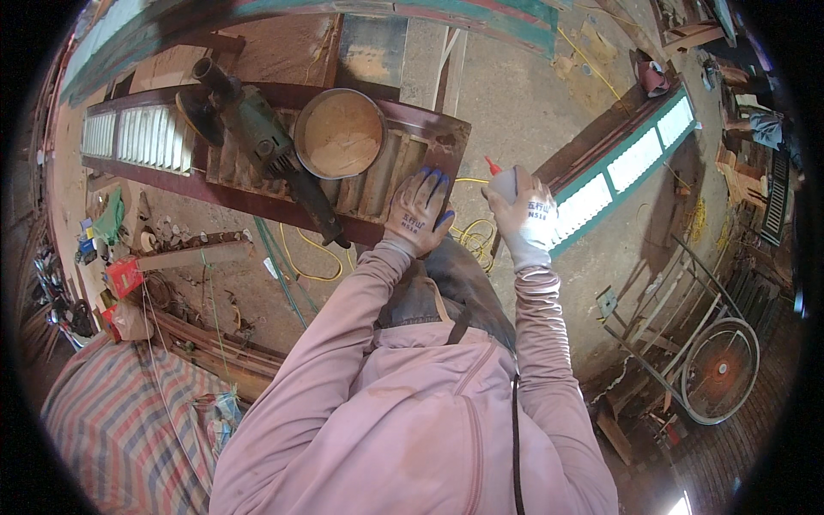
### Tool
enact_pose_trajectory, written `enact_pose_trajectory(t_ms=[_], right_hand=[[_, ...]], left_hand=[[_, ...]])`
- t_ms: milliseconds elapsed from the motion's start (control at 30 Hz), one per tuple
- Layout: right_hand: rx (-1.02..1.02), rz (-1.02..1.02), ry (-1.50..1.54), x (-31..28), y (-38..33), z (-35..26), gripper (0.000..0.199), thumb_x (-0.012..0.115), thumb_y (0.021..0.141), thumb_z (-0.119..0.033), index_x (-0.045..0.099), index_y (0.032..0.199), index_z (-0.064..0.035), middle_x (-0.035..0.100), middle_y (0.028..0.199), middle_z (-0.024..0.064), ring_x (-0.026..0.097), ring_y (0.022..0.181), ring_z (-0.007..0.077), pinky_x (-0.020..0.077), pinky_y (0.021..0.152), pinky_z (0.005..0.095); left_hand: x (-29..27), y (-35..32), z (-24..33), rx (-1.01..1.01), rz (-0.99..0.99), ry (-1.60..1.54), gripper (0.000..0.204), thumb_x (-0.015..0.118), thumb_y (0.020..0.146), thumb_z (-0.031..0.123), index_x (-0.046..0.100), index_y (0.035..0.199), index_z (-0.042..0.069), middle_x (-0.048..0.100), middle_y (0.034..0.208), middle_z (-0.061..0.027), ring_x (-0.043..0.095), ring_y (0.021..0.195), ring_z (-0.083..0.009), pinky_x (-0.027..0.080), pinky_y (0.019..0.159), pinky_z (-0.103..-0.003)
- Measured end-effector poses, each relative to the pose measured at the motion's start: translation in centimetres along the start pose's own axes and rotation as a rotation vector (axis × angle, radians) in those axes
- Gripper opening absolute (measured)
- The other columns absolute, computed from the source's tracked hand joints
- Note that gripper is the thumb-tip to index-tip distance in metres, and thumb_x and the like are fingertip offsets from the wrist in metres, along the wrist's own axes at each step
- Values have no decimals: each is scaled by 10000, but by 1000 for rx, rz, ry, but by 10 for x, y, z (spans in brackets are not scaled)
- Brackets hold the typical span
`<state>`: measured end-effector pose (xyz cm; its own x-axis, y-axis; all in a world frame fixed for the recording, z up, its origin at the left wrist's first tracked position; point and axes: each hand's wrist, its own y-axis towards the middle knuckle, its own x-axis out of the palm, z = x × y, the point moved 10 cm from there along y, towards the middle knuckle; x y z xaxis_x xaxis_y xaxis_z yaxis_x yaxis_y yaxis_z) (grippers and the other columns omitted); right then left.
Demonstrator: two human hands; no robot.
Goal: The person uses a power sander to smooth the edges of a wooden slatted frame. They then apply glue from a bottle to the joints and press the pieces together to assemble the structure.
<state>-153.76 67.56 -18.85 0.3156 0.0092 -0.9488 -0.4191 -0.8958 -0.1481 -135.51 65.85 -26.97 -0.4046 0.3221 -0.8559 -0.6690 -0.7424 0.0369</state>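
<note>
My left hand (416, 210), in a pale work glove with blue fingertips, lies flat with fingers stretched out on the near right end of a dark red louvred shutter (446, 137). Right of it, my gloved right hand (532, 215) is closed around a whitish squeeze bottle (503, 184) with a red nozzle, held apart from the shutter. A round metal bowl (383, 142) of brown powder (343, 129) stands on the shutter slats. Beside the bowl lies a green and black angle grinder (262, 129), its handle reaching over the near edge.
A green-framed louvred panel (595, 206) leans at the right. Yellow cord (474, 236) lies coiled on the floor beyond my legs. At lower right is a cart with a spoked wheel (719, 371). A striped tarp (129, 412) covers something at lower left.
</note>
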Motion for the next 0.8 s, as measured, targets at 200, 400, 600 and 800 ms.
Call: enact_pose_trajectory(t_ms=[200,400,600,800], right_hand=[[-18,8,2,3,3,-3,606,792,793,-412,644,1217,-4,702,1054,237,692,1009,389,549,863,475],[-2,29,11,-1,2,3,642,790,795,-430,645,1244,5,703,1067,240,694,1005,395,552,868,476],[22,0,10,3,-5,12,674,784,797,-454,646,1264,13,708,1049,252,697,1000,397,552,874,477],[1,12,-6,7,-17,13,684,788,791,-466,648,1266,7,709,1035,252,701,984,390,555,855,477]], left_hand=[[0,0,0,14,18,0,734,698,851,402,508,1449,21,522,1424,-229,460,1371,-432,365,1159,-543],[0,1,0,13,11,-1,732,702,843,401,512,1439,22,524,1420,-225,458,1373,-425,365,1160,-542],[-1,0,1,17,41,10,717,712,838,385,528,1423,13,526,1419,-225,458,1374,-420,371,1159,-534],[1,0,1,21,28,-10,720,705,846,391,527,1424,0,510,1438,-233,445,1387,-422,357,1166,-540]])
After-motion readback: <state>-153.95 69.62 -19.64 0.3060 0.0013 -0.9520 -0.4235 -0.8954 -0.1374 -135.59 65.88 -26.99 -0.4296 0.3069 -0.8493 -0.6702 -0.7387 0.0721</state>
